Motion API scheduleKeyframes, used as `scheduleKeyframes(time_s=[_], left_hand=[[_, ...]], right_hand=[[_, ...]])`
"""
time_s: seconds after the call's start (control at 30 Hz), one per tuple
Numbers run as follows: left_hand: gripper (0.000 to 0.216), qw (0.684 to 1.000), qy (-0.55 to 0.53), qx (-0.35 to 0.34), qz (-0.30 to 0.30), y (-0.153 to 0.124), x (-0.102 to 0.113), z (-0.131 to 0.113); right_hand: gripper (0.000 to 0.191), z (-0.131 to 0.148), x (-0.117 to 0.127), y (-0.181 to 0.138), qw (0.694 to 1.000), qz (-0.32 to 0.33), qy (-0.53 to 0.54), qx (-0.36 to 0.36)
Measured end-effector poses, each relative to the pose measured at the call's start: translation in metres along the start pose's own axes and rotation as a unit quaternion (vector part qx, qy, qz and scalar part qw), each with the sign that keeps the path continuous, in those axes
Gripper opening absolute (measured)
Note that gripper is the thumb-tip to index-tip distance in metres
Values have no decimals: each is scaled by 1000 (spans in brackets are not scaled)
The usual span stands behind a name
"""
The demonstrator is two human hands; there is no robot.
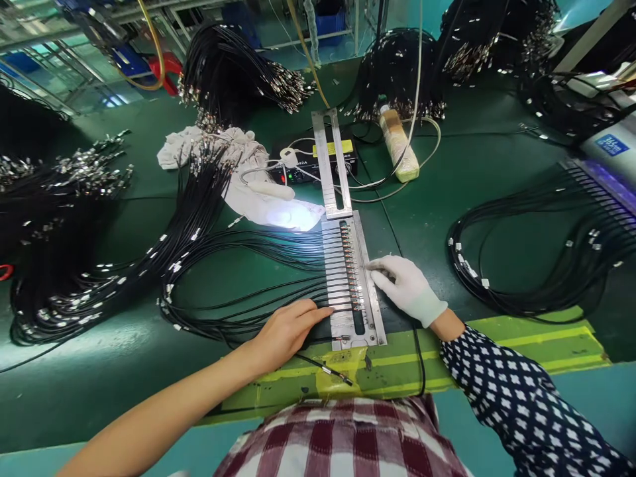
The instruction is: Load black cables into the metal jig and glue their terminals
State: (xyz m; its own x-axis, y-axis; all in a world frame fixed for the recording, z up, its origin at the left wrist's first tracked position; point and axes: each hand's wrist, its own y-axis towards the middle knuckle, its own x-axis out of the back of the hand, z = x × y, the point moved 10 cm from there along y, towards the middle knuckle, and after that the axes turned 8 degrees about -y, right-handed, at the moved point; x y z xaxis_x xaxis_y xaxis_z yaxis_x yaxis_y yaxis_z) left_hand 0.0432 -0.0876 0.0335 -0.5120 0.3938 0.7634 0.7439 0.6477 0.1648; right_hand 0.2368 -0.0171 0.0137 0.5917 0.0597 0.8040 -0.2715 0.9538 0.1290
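A slotted metal fixture (370, 301) lies lengthwise before me, with a row of black cables (293, 248) in its slots. Their small metal ends line up along its middle. My bare left hand (288, 328) is at the fixture's lower left edge, fingers closed on a cable, the index fingertip on the slots. My right hand (407, 288), in a white glove, has its fingertips closed at the fixture's right edge; whether anything small is between them is hidden. One loose cable end (338, 376) lies below the left hand.
Behind the fixture stand a second metal plate (325, 159), a black control box (303, 169) and a squeeze bottle (400, 146). A lit lamp (293, 215) rests on a cloth (243, 152). Cable bundles (233, 63) lie around; a curing lamp unit (613, 146) is at right.
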Motion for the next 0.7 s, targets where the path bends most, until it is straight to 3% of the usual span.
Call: scheduleKeyframes(time_s=[0.23, 0.37, 0.43, 0.57, 0.7], left_hand=[[37, 997, 73, -24, -2, 0, -6, -2], [40, 973, 220, -49, -44, -8, -9, -11], [43, 964, 263, -31, -28, -14, -17, -10], [53, 966, 254, 22, 36, -21, -32, 1], [41, 983, 179, 29, 14, -22, -24, -5]], right_hand=[[19, -1, -1, 1, 1000, 2, 0, -2], [19, -2, -1, 1, 1000, 2, -5, -2], [19, -2, -2, 1, 1000, 3, -6, -1], [20, -4, -2, 1, 1000, 0, -7, -3], [20, -1, -1, 0, 1000, -6, 3, 9]])
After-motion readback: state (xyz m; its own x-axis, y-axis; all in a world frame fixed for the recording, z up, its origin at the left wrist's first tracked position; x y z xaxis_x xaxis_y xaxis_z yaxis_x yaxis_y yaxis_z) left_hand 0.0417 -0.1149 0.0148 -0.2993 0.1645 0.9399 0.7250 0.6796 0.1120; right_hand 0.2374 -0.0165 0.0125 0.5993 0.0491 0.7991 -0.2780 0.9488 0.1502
